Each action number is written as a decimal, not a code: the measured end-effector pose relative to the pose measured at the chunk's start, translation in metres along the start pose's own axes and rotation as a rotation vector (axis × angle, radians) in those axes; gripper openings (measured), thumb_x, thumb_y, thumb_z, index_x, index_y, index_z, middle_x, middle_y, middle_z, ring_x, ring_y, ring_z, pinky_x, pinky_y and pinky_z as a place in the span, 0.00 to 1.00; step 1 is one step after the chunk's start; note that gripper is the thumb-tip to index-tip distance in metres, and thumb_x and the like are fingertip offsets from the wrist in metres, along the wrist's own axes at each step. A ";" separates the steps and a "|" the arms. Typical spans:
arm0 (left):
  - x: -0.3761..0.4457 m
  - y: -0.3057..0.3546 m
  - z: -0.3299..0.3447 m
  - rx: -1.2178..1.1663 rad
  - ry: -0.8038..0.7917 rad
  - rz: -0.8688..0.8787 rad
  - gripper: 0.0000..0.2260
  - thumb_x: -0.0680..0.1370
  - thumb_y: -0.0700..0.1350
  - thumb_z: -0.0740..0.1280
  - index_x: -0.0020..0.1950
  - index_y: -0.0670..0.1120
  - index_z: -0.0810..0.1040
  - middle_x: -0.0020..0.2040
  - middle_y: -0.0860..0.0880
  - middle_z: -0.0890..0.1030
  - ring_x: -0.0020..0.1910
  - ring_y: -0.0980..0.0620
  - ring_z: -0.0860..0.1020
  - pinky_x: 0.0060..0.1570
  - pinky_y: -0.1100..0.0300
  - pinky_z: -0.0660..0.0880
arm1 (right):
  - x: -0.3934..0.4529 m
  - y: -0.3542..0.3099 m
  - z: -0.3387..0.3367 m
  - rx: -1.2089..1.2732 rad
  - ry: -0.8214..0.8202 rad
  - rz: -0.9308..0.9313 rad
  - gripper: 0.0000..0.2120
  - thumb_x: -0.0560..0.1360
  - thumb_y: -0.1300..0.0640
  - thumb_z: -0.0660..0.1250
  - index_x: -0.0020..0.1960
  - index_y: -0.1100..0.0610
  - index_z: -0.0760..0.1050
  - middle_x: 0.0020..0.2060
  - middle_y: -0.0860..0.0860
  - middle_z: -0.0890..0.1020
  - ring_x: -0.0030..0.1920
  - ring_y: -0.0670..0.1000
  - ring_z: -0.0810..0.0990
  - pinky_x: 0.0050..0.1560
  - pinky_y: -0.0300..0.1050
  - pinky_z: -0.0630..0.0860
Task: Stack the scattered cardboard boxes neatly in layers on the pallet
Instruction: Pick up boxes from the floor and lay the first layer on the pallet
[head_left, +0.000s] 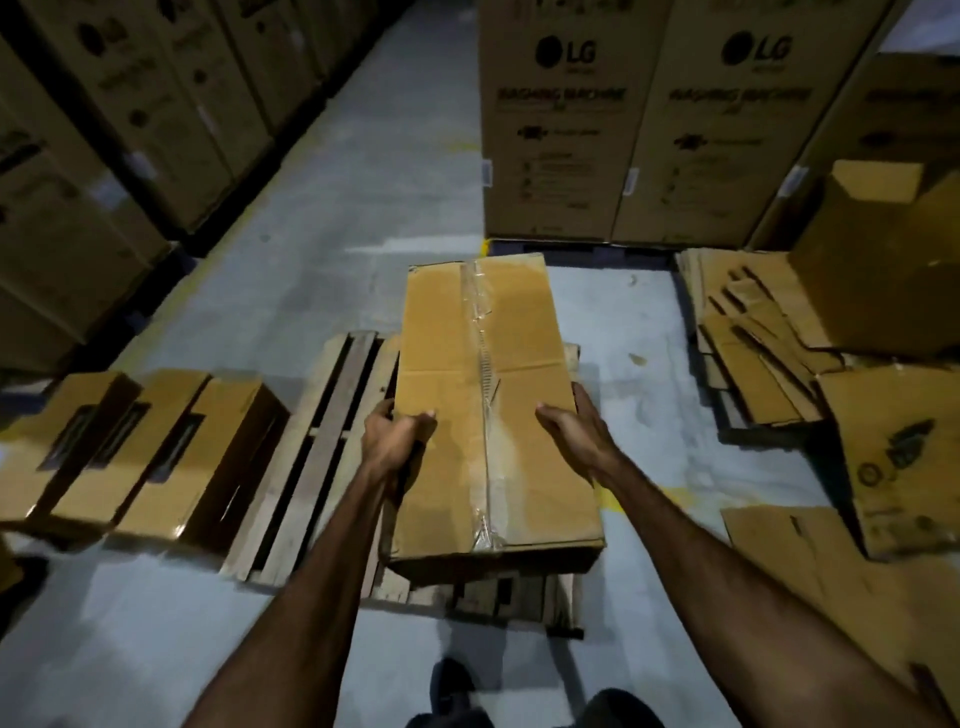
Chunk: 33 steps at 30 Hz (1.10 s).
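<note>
both hands (397, 441) round box (488, 395) above pallet (311, 441)

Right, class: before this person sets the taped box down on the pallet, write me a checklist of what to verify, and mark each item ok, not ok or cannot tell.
1. Both hands grip the box: ok. Left hand holds its left edge, right hand its right edge.
2. Box is over the pallet: ok.
3. Box is sealed: ok, though the tape along the top is wrinkled.
4. Bare slats free beside the box: ok, on its left.
5. Box lines up with the three boxes already at the left: not ok, it is turned slightly.
6. Slats under the box sound: cannot tell, hidden.
</note>
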<state>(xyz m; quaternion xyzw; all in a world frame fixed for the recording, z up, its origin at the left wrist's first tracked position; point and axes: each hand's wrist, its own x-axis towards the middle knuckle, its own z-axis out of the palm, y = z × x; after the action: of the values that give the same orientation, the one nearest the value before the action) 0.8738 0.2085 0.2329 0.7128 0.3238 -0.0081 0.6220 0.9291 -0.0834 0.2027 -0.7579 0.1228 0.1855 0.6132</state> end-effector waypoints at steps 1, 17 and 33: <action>0.020 -0.001 0.003 0.011 -0.035 0.001 0.29 0.59 0.56 0.80 0.59 0.52 0.84 0.51 0.52 0.88 0.51 0.46 0.86 0.56 0.42 0.84 | -0.020 -0.029 0.004 -0.044 0.046 -0.012 0.51 0.65 0.31 0.75 0.82 0.44 0.60 0.77 0.46 0.71 0.75 0.54 0.72 0.73 0.54 0.71; 0.215 0.030 0.198 0.180 -0.171 0.058 0.19 0.75 0.40 0.78 0.65 0.47 0.81 0.55 0.48 0.86 0.54 0.46 0.84 0.57 0.51 0.81 | 0.232 0.026 -0.073 -0.108 0.168 0.038 0.45 0.77 0.39 0.71 0.85 0.48 0.52 0.81 0.53 0.65 0.79 0.61 0.66 0.73 0.54 0.68; 0.477 -0.167 0.361 0.136 -0.078 0.144 0.21 0.78 0.33 0.74 0.70 0.43 0.78 0.57 0.44 0.83 0.45 0.53 0.81 0.40 0.62 0.77 | 0.536 0.227 -0.059 -0.204 0.135 -0.133 0.46 0.78 0.38 0.70 0.86 0.47 0.48 0.84 0.49 0.58 0.80 0.57 0.62 0.76 0.53 0.65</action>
<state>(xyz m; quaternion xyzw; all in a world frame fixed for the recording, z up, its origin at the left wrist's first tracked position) 1.3130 0.1047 -0.1940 0.7739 0.2460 -0.0131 0.5834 1.3259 -0.1684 -0.2189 -0.8337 0.0936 0.1044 0.5341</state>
